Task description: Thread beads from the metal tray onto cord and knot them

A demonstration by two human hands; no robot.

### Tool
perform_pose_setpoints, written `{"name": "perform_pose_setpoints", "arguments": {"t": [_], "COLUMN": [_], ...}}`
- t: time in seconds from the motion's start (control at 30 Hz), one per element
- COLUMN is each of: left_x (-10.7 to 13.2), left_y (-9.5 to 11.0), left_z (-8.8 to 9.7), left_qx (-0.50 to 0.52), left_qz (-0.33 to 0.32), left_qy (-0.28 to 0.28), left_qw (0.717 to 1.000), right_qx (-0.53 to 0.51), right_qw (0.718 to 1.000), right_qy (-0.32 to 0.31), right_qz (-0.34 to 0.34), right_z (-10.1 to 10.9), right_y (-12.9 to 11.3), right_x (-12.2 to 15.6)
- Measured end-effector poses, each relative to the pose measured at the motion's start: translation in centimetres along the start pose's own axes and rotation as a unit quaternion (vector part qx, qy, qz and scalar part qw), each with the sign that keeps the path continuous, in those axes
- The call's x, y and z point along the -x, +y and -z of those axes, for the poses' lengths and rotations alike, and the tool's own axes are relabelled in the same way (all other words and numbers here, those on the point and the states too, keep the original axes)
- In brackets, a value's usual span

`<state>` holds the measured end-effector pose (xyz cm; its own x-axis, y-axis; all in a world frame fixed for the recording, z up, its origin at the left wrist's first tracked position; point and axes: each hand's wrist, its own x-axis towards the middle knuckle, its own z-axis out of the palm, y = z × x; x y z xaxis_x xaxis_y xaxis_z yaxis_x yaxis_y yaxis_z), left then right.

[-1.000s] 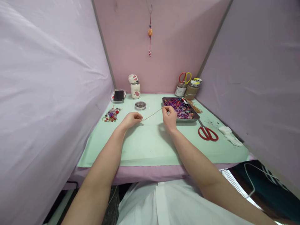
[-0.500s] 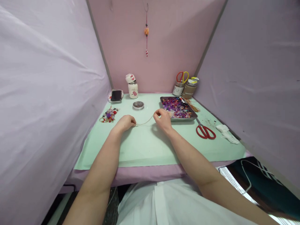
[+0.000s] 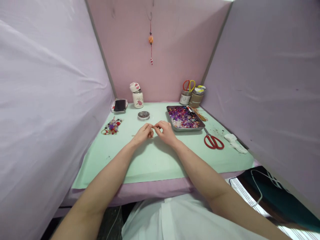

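Note:
My left hand (image 3: 143,133) and my right hand (image 3: 165,131) meet over the middle of the pale green mat (image 3: 160,156), fingertips almost touching. Both pinch a thin light cord (image 3: 153,127), which is barely visible between them; a short end shows left of my left hand. A metal tray of purple and red beads (image 3: 183,118) lies just right of my right hand.
A small round tin (image 3: 143,115), a white cup (image 3: 138,97) and a phone (image 3: 119,105) stand at the back left, with a beaded piece (image 3: 111,126) beside them. Red scissors (image 3: 212,141), white tissue (image 3: 234,142) and two jars (image 3: 192,95) sit on the right. Cloth walls close in.
My hands have drawn together: the right moved left from the tray toward the left hand, and the cord, stretched between them before, is now bunched at the fingertips. The view shifted slightly.

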<state>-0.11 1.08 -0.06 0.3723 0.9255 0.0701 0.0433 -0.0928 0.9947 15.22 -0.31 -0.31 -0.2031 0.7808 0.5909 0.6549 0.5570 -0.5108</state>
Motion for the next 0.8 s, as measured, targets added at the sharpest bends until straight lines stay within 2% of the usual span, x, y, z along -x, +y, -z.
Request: {"name": "perform_pose_setpoints", "arguments": {"t": [0.2,0.43,0.57,0.8], "left_x": [-0.1,-0.1,0.2,0.5], "left_y": [0.4,0.8,1.3,1.8], "left_z": [0.8,0.9,1.0,1.0], "left_qx": [-0.124,-0.155,-0.165,-0.156], "left_qz": [-0.036,-0.025,-0.006,0.024], "left_qy": [0.076,0.107,0.115,0.094], "left_qw": [0.989,0.982,0.98,0.983], "right_qx": [0.003,0.001,0.0,0.001], "right_qw": [1.0,0.998,0.997,0.995], "right_qy": [-0.009,-0.034,-0.053,-0.073], "right_qz": [-0.026,-0.053,-0.056,-0.07], "right_z": [0.0,-0.2,-0.1,-0.1], "right_y": [0.1,0.2,0.4,0.4], "right_x": [-0.1,-0.3,-0.4,-0.5]}}
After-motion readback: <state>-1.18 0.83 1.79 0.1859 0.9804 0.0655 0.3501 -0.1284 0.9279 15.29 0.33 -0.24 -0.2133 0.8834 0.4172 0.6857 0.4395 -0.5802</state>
